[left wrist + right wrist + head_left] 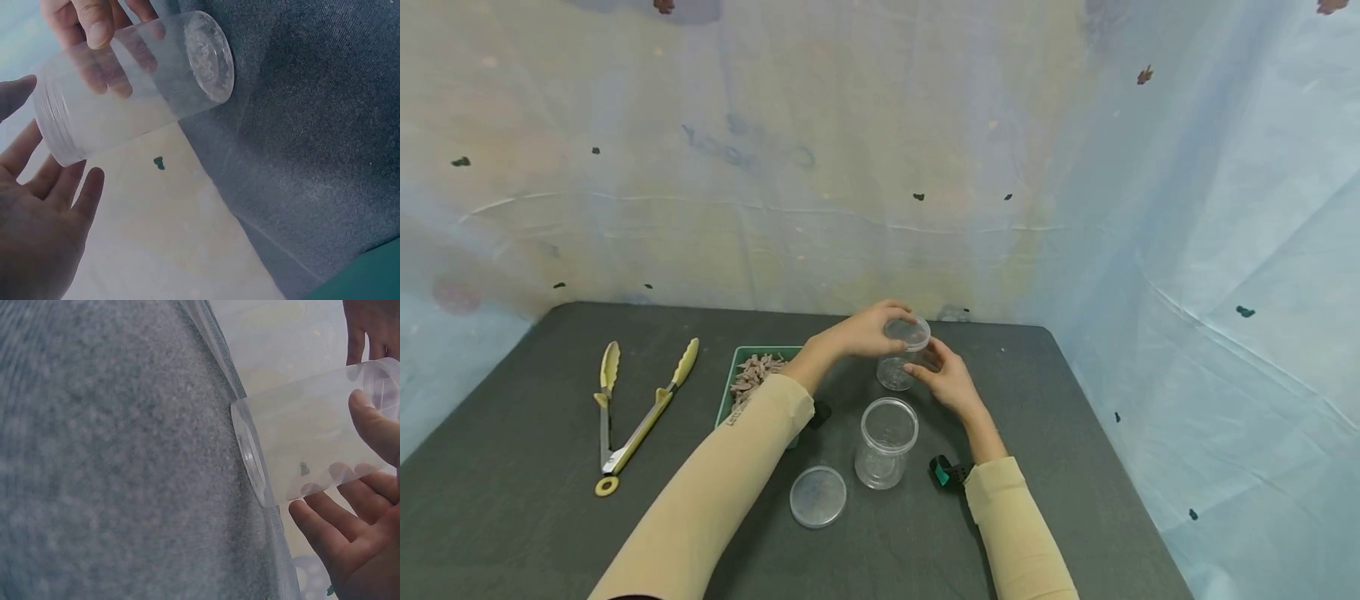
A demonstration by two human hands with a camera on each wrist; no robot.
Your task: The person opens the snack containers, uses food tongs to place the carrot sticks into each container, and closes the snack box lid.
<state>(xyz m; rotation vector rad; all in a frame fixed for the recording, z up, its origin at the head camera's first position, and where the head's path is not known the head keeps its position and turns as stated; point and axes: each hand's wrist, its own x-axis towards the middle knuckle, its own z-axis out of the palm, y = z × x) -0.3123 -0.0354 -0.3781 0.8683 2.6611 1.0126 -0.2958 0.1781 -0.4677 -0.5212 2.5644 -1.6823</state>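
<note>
A clear plastic jar (895, 373) stands upright toward the back of the dark table, a clear round lid (908, 332) on its top. From the left, my left hand (871, 332) holds the lid, thumb and fingers spread around its edge. My right hand (951, 382) grips the jar's body from the right side. The left wrist view shows the jar's see-through wall with right-hand fingers behind it. In the right wrist view the jar's base (251, 453) meets the tabletop.
Nearer stands a second clear jar (882, 458), with a loose clear lid (817, 497) beside it. A green tray (725, 403) of brownish-grey strips (754, 375) lies partly under my left forearm. Spread tongs (643, 427) lie at left. Plastic sheeting (850, 167) hangs behind the table.
</note>
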